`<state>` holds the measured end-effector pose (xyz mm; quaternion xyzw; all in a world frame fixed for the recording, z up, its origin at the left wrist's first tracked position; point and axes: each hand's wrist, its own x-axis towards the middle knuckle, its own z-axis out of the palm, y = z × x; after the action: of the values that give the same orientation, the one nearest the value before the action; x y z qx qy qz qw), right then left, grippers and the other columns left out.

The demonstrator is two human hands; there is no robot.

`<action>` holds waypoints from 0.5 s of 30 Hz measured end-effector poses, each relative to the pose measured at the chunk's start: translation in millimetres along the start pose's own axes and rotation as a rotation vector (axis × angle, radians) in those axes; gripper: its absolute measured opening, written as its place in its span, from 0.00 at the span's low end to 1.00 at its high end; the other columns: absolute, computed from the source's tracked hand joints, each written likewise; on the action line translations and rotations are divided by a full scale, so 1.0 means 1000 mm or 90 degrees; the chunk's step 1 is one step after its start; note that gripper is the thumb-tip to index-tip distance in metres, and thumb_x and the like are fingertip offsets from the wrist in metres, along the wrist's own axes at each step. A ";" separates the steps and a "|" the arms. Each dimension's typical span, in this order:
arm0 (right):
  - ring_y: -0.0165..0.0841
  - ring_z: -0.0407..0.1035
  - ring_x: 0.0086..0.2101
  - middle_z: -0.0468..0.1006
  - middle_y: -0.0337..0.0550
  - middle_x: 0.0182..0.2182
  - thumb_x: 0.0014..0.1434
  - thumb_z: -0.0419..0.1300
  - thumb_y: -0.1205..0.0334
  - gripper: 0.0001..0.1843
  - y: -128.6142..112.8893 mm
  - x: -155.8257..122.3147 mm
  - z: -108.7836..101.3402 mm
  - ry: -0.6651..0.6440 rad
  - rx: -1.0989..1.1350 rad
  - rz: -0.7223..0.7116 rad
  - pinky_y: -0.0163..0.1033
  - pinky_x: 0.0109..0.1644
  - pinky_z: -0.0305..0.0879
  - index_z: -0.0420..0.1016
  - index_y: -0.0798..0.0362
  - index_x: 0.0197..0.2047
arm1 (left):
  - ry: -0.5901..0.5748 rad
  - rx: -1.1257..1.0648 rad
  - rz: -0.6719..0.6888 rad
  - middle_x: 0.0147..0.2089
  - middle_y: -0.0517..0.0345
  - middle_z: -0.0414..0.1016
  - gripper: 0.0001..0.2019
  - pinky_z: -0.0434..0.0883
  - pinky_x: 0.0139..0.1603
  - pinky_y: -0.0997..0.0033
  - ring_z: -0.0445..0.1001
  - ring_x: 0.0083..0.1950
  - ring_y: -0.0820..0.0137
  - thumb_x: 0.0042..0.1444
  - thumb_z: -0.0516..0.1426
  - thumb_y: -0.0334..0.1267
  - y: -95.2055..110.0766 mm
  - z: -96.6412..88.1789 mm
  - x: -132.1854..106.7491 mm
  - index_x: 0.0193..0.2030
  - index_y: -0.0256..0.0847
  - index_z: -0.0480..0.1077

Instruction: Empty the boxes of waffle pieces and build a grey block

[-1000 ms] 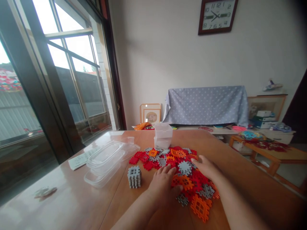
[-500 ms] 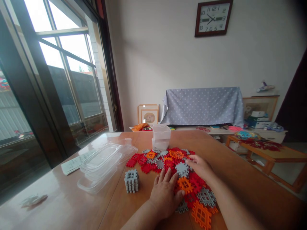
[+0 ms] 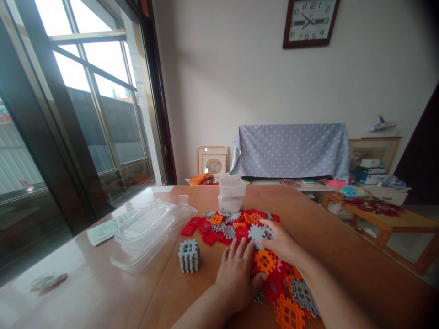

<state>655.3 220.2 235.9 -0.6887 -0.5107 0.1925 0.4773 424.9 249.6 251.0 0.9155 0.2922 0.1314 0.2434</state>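
A loose pile of red, orange and grey interlocking plastic tiles [image 3: 265, 262] lies on the wooden table. My left hand [image 3: 236, 273] rests flat at the pile's left edge, fingers stretched forward and holding nothing. Over the pile's middle, my right hand [image 3: 283, 244] pinches a grey window-patterned tile [image 3: 268, 233] between thumb and fingers. Just beyond it lies a solid grey tile [image 3: 254, 233]. To the left of my left hand stands a neat stack of grey window tiles [image 3: 189, 256], with neither hand touching it.
Clear plastic lids [image 3: 146, 224] lie at left over a paper sheet [image 3: 108, 230]. Translucent tubs [image 3: 232, 194] stand behind the pile. A small clear plastic packet [image 3: 48, 281] sits at the table's left. Beyond the table is a low wooden stand [image 3: 394, 224].
My right hand has moved slightly left and toward me, and a grey window tile now shows between its fingers. Some tiles beneath have shifted. My left hand stays nearly in place.
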 end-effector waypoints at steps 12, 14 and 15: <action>0.44 0.78 0.45 0.84 0.45 0.47 0.58 0.66 0.47 0.25 -0.040 -0.008 0.006 0.052 0.281 -0.024 0.47 0.51 0.74 0.70 0.47 0.55 | 0.030 -0.034 -0.006 0.79 0.48 0.47 0.44 0.47 0.77 0.43 0.41 0.79 0.45 0.56 0.59 0.61 -0.011 0.004 0.003 0.75 0.43 0.55; 0.44 0.79 0.42 0.85 0.46 0.44 0.58 0.66 0.45 0.25 -0.042 -0.010 0.006 0.056 0.280 -0.022 0.48 0.48 0.74 0.70 0.48 0.54 | 0.047 -0.033 0.001 0.78 0.47 0.50 0.39 0.49 0.76 0.44 0.46 0.78 0.45 0.58 0.57 0.57 -0.013 0.006 0.004 0.73 0.43 0.59; 0.45 0.79 0.41 0.85 0.46 0.42 0.58 0.66 0.44 0.25 -0.043 -0.010 0.006 0.060 0.272 -0.023 0.48 0.47 0.74 0.70 0.48 0.53 | 0.058 -0.034 0.001 0.77 0.46 0.52 0.36 0.50 0.76 0.45 0.49 0.77 0.46 0.60 0.57 0.55 -0.014 0.006 0.005 0.72 0.42 0.60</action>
<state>624.0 215.1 267.4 -0.5708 -0.4475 0.2552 0.6393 424.8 260.4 238.7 0.9018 0.2989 0.1812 0.2542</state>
